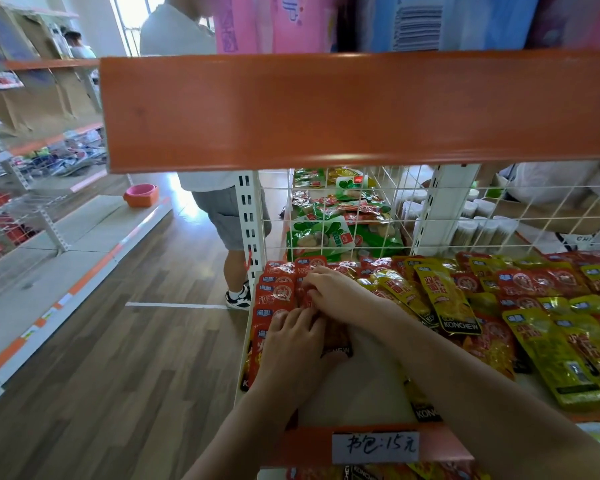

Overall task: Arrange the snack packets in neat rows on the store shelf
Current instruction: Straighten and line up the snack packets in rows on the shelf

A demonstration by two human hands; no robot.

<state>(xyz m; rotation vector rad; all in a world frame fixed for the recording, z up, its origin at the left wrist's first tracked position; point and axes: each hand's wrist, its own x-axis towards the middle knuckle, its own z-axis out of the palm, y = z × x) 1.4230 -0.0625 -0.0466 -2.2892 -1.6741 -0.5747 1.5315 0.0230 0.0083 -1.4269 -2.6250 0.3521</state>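
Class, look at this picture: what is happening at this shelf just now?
A person is tidying snack packets on a store shelf. Both hands press on the red packets at the shelf's left end: the left hand nearer the front edge, the right hand further back. To the right, yellow packets and more red ones lie mixed and overlapping, not yet in rows. A handwritten price label sits on the front rail.

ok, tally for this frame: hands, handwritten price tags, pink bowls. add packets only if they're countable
Hands: 2 (left hand, right hand)
Handwritten tag: 1
Pink bowl: 1
Total: 4
Packets: they overlap too much to count.
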